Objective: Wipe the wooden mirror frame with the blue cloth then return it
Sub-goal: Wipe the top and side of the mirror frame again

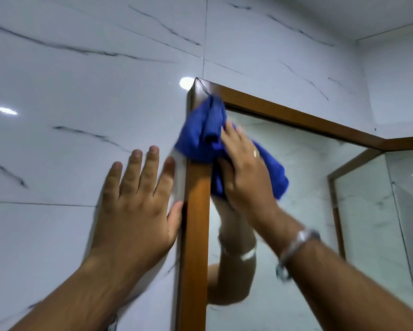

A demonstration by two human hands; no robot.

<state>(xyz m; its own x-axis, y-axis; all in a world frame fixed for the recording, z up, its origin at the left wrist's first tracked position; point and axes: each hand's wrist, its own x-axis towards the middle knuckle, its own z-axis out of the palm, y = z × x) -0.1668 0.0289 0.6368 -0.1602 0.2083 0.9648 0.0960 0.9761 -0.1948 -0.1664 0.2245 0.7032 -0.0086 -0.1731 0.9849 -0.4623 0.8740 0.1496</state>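
Nearest to me, the left hand (138,199) lies flat on the marble wall tile (57,139), fingers straight and slightly spread, holding nothing; its thumb touches the outer edge of the wooden mirror frame (195,223). Just across the frame's left upright, the right hand (246,173) presses the blue cloth (200,132) against the frame and the glass beside it. The right fingers are laid over the bunched cloth, close together; the motion blur is heavy there, so I cannot tell whether the thumb is clamped under the fabric or only pushing on it. A ring shows on one right finger, and a silver bracelet (293,249) sits on that wrist. The cloth covers the upright a little below the frame's upper left corner, folds hanging onto the mirror (296,187) side. Inside the frame, the mirror reflects the right forearm and cloth. Farther off, the frame's top rail runs away to the right, and beyond it a second framed panel (380,211) appears.
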